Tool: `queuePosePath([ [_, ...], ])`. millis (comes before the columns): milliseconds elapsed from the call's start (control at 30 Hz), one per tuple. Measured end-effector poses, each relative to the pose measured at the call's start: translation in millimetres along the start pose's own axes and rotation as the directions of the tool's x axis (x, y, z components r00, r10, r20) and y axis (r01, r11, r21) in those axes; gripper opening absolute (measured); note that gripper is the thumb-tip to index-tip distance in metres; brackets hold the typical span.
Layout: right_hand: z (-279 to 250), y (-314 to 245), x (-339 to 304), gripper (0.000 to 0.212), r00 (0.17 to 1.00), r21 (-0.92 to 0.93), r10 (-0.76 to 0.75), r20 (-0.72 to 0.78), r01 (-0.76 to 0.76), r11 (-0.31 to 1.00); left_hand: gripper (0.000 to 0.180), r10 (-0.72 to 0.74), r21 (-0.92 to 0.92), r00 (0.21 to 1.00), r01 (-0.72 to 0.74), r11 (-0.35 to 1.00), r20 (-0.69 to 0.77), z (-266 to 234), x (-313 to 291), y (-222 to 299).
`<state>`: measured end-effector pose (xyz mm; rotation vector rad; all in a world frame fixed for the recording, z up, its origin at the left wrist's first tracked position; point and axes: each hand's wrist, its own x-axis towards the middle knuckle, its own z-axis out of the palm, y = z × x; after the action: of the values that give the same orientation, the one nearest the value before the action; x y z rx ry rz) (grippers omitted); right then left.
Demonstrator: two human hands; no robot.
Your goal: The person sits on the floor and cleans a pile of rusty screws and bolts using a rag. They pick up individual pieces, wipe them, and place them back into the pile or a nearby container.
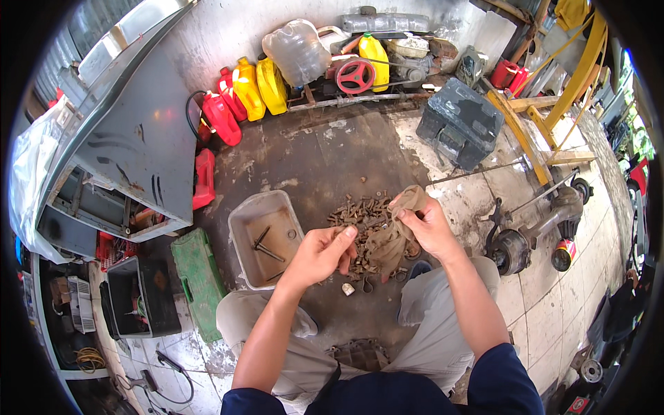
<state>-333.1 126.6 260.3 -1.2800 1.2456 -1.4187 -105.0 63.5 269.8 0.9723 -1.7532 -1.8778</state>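
Between my knees, a heap of rusty bolts and small metal parts (351, 211) lies on the dark floor. My right hand (430, 223) pinches a greyish-brown rag (387, 243), which hangs down over the heap. Left of the rag, my left hand (324, 254) is closed, thumb against the curled fingers; whatever it may hold is hidden. Beside that hand sits a grey plastic tub (250, 216) with a few long dark bolts (268, 251) and a small round part inside. A small whitish piece (348, 289) lies just below the heap.
A green case (198, 277) and an open black box (160, 294) stand at the left. Red and yellow jugs (247, 88) line the wall. Toward the far right are a black toolbox (462, 121), a yellow frame (519, 131) and an axle-like metal assembly (543, 228).
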Motion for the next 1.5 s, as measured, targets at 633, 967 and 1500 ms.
queuePosePath([
  [633,-4.0,-5.9,-2.7,0.011,0.999,-0.034,0.042,-0.026,-0.043,0.999,0.026,0.18,0.082,0.983,-0.176,0.981,-0.041,11.6,1.1,-6.8],
  [967,1.5,-4.4,-3.9,0.015,0.993,-0.021,0.068,-0.1,-0.07,0.997,0.024,0.442,0.395,0.882,-0.353,0.848,-0.16,15.7,9.4,-6.8],
  [1500,13.7,-1.1,-2.6,0.017,0.99,0.002,0.06,-0.125,-0.06,0.998,0.027,0.189,0.159,0.974,-0.168,0.973,-0.125,17.0,4.9,-8.7],
])
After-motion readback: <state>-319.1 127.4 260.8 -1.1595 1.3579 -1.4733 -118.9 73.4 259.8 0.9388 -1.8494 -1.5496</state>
